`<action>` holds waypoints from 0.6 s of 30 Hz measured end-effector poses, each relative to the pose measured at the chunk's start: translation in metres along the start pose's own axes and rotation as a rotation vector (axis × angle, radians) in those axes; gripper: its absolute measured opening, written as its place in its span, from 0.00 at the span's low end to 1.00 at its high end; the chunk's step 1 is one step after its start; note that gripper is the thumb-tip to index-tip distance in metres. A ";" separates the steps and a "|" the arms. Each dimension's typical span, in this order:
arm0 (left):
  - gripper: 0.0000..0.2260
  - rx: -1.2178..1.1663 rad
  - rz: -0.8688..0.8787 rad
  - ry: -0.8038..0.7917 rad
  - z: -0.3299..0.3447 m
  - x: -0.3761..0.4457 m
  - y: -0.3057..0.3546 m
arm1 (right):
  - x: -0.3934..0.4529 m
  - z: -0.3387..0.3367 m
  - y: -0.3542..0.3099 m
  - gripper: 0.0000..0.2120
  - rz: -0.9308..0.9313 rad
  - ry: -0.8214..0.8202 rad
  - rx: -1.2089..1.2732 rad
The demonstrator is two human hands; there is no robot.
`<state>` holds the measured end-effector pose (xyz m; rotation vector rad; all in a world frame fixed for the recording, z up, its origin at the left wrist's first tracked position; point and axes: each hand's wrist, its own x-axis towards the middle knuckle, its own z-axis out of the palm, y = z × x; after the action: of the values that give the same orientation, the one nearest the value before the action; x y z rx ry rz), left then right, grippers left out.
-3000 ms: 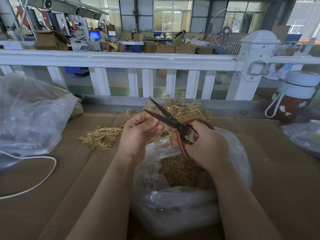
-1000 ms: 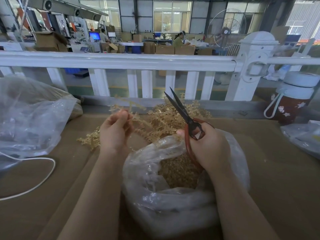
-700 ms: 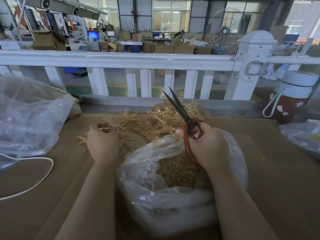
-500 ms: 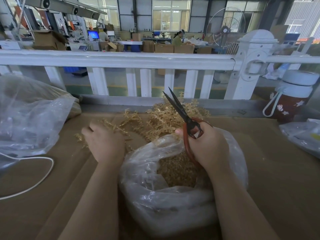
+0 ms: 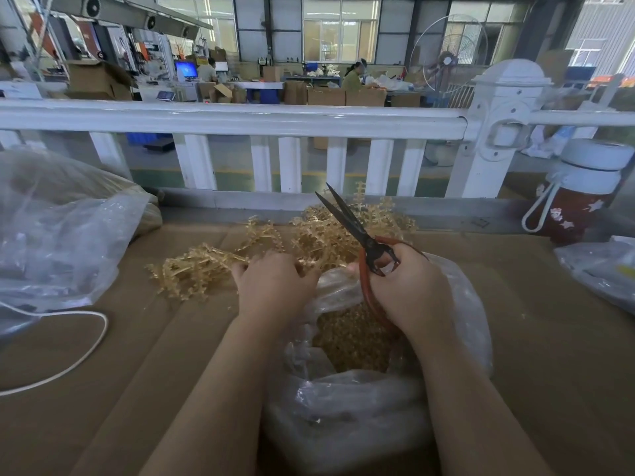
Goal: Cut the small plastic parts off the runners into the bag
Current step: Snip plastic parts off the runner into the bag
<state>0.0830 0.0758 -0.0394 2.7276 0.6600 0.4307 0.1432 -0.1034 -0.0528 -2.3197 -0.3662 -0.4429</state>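
A heap of gold plastic runners [image 5: 330, 231] lies on the cardboard at the back, with a flatter clump [image 5: 192, 269] to its left. In front of the heap stands an open clear bag [image 5: 343, 407] holding cut gold parts [image 5: 350, 338]. My left hand [image 5: 275, 286] is palm down at the heap's near edge, and its fingers curl into the runners. Its fingertips are hidden. My right hand [image 5: 409, 290] grips red-handled scissors [image 5: 350, 221] over the bag mouth. The dark blades are almost together and point up and to the left.
A big clear bag [image 5: 51, 235] fills the left side, with a white cable [image 5: 86, 355] looping in front of it. A white railing [image 5: 240, 118] runs along the back. At the right stand a red bottle [image 5: 580, 201] and another plastic bag [image 5: 604, 269].
My left hand carried a runner out to the left clump, then came back right to the heap beside the bag. The scissors' blades came together and my right hand stayed over the bag.
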 end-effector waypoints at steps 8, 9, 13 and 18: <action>0.13 0.083 0.059 0.021 -0.004 -0.001 0.001 | -0.001 -0.001 0.000 0.23 0.039 -0.008 0.071; 0.13 0.091 0.066 0.020 -0.004 -0.001 0.002 | -0.001 -0.001 0.000 0.23 0.035 -0.005 0.064; 0.09 0.114 0.077 0.023 -0.003 0.001 0.006 | -0.002 -0.001 0.000 0.24 0.008 0.011 0.070; 0.07 -0.003 0.092 0.174 -0.006 -0.002 0.007 | -0.004 -0.001 0.000 0.26 0.002 0.045 0.107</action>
<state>0.0822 0.0701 -0.0315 2.7471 0.5767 0.6967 0.1391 -0.1050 -0.0539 -2.2028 -0.3569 -0.4623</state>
